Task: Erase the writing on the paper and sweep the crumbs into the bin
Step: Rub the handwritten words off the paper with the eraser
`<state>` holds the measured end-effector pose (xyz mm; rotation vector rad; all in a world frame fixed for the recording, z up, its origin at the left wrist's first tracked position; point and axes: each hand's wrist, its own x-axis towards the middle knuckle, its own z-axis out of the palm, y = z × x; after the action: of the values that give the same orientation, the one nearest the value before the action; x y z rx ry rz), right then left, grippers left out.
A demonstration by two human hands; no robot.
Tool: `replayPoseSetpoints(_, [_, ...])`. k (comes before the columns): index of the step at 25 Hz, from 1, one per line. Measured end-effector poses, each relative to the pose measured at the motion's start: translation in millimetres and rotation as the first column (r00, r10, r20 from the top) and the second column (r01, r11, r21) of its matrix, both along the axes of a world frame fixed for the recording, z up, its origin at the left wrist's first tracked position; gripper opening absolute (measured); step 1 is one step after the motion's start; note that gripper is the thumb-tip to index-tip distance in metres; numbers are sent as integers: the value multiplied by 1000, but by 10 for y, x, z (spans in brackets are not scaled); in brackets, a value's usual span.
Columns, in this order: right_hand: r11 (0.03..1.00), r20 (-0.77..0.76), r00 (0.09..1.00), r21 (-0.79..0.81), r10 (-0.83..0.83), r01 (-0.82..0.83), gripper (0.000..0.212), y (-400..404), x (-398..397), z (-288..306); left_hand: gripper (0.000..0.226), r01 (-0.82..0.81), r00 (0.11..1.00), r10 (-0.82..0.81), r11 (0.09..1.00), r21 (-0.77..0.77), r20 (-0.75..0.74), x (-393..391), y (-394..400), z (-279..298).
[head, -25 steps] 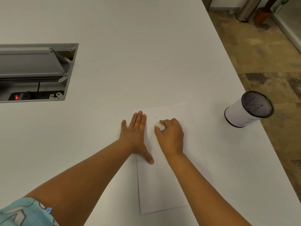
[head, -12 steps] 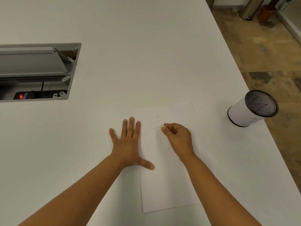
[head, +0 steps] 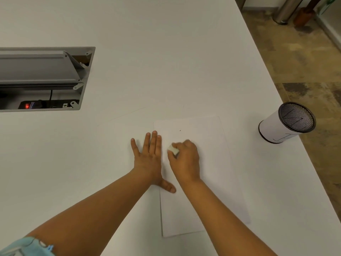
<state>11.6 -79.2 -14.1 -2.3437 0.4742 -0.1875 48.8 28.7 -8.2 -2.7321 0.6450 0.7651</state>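
Observation:
A white sheet of paper (head: 208, 174) lies on the white table (head: 166, 61) in front of me. My left hand (head: 149, 159) presses flat on the paper's left edge, fingers spread, thumb on the sheet. My right hand (head: 185, 160) is closed on a small white eraser (head: 172, 149), which touches the paper's upper left part. A tiny dark speck (head: 180, 130) sits near the paper's top. No writing is legible on the sheet. The bin (head: 284, 124), a white-wrapped cylinder with a black mesh inside, stands at the table's right edge.
An open grey cable hatch (head: 44, 78) with a power strip and a red light is set into the table at the left. The table's right edge drops to a tiled floor. A metal can (head: 285, 10) stands on the floor far right.
My right hand has slid left with the eraser, back beside my left hand's fingers, after being further right half a second ago. My left hand stays pressed on the paper.

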Motion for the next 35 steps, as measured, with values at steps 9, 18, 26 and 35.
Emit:
replayPoseSetpoints(9, [998,58,997,-27,-49,50,24,73,-439,-110,158,-1,1000,2,999,45,-26,0,-24,-8])
replayPoseSetpoints(18, [995,-9,998,-75,-61,60,23,-39,229,-40,158,9,996,-4,998,67,-88,22,-37,23])
replayPoseSetpoints(26, [998,-11,999,-30,-52,51,26,-71,551,30,159,27,996,-19,996,84,-93,26,-28,37])
replayPoseSetpoints(35, [996,-8,996,-3,-91,91,24,-180,-456,-21,160,26,996,-21,998,54,-89,8,-7,23])
